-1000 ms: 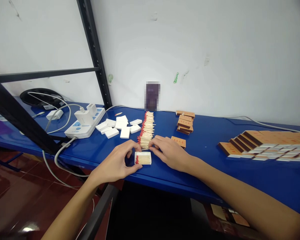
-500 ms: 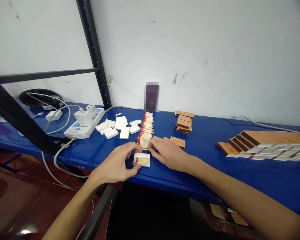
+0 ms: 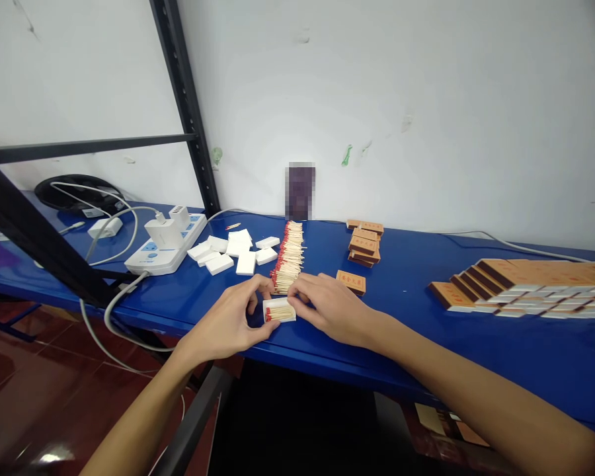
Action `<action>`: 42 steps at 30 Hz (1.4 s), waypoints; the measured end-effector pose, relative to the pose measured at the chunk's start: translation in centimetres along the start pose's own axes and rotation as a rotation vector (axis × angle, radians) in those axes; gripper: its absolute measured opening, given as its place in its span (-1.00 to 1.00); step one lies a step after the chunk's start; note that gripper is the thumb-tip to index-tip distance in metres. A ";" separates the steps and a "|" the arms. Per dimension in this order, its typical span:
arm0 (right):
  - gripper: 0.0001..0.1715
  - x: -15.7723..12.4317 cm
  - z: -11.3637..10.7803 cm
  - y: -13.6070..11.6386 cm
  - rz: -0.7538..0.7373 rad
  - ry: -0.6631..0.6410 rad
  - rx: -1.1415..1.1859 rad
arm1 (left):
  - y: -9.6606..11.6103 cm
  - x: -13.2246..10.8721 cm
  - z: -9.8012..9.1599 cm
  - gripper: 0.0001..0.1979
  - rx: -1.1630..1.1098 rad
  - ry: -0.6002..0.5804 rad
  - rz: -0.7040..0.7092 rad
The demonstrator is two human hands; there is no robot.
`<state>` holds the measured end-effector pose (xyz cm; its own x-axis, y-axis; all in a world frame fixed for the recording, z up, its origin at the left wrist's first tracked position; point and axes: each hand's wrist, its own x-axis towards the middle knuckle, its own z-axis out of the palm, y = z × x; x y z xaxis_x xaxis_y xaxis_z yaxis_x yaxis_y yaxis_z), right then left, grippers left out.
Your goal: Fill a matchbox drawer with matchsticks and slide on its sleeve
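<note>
- Where the blue table (image 3: 476, 344) nears its front edge, a small white tray (image 3: 279, 310) of matches sits.
- Left hand (image 3: 231, 320): fingers curled, pinching the tray's left end.
- Right hand (image 3: 330, 307): fingertips touching the tray's right end, beside the match pile (image 3: 288, 256).

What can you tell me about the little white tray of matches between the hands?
The small white tray looks like thin card: shallow, rectangular, open on top. It lies flat near the front edge of the blue table, holding a layer of pale matchsticks with red heads toward its left end. The left hand grips its left side, and the right hand touches its right end. The long match pile lies just behind it.
</note>
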<state>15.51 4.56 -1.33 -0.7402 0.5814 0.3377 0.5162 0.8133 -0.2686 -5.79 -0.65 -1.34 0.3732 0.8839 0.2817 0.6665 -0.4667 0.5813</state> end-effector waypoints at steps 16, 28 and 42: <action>-0.87 0.0 0.4 1.9 0.111 -0.014 -0.030 | 0.3 -0.1 -0.1 -0.71 0.033 -0.020 0.054; -0.86 0.0 -0.2 0.9 0.082 0.055 0.201 | 0.3 -0.1 0.0 -0.71 0.055 -0.021 0.043; -0.93 0.4 0.5 1.3 0.001 -0.051 0.076 | 0.4 -0.5 -0.4 -0.68 0.113 -0.103 0.071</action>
<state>15.71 5.84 -2.05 -0.7618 0.5784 0.2918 0.4841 0.8076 -0.3370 -5.97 -1.26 -0.95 0.4823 0.8437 0.2357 0.7024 -0.5333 0.4714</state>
